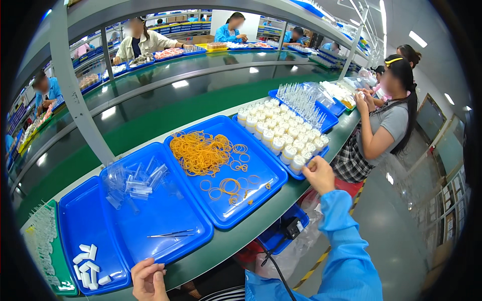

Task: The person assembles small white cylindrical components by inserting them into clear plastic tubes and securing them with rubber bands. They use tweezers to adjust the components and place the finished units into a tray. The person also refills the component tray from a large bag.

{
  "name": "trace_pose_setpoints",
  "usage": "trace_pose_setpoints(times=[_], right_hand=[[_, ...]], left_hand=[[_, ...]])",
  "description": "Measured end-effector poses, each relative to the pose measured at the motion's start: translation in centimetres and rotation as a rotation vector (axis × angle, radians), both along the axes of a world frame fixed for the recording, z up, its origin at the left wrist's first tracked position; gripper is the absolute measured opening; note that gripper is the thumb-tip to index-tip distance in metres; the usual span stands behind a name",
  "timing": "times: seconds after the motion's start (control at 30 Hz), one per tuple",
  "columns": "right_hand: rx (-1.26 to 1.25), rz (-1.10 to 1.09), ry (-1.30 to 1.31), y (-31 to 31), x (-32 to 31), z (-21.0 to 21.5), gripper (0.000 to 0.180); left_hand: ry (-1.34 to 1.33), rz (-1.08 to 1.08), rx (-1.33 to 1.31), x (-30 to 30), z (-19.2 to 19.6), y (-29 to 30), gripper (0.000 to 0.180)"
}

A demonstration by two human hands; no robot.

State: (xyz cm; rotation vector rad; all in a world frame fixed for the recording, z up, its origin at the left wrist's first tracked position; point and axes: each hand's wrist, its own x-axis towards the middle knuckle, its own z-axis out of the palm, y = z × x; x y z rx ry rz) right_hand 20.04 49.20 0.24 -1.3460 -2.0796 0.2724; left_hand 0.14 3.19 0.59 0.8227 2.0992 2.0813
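Note:
My right hand (320, 174) reaches to the near corner of a blue tray (281, 163) packed with rows of white cylinders (297, 161). Its fingers are pinched beside the nearest cylinder; what they hold, if anything, is hidden. Low in the view, my left hand (149, 280) is curled at the front edge of another blue tray (196, 213), thumb and fingers close together. Something tiny may be between them, too small to name. Metal tweezers (170, 234) lie in that tray, below a pile of clear plastic sleeves (143, 183).
Orange rubber bands (203, 153) fill part of the middle blue tray (233, 203). White blocks (88, 266) lie in the far-left tray, beside a green tray (68, 286) of clear parts. Thin clear tubes (301, 103) stand beyond the cylinders. A co-worker (386, 120) sits at right.

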Motion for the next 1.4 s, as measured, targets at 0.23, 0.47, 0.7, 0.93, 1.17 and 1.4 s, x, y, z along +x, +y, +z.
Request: trace_pose_setpoints(times=[0.23, 0.47, 0.7, 0.93, 1.17, 1.4], right_hand=[[0.142, -0.084, 0.411, 2.8, 2.0, -3.0, 0.029], [-0.622, -0.045, 0.748, 4.3, 3.0, -2.6, 0.026], [-0.794, 0.017, 1.016, 5.5, 2.4, -1.4, 0.018], [-0.797, 0.02, 0.854, 6.8, -2.2, -1.1, 0.018], [-0.818, 0.117, 0.664, 11.1, -12.5, -0.6, 0.035], [-0.646, 0.102, 0.163, 19.1, -27.1, -0.3, 0.035]], left_hand=[[0.041, 0.03, 0.005, -0.3, -0.1, -1.0, 0.018], [0.338, 0.107, -0.214, -0.2, -0.5, -1.1, 0.014], [0.467, 0.059, -0.292, -0.5, -0.3, -0.8, 0.018], [0.622, -0.026, -0.323, -1.4, -0.1, -1.1, 0.021], [0.625, -0.058, -0.347, -2.3, -0.5, -1.1, 0.024], [0.755, -0.03, -0.422, -2.3, -1.6, -1.8, 0.031]])
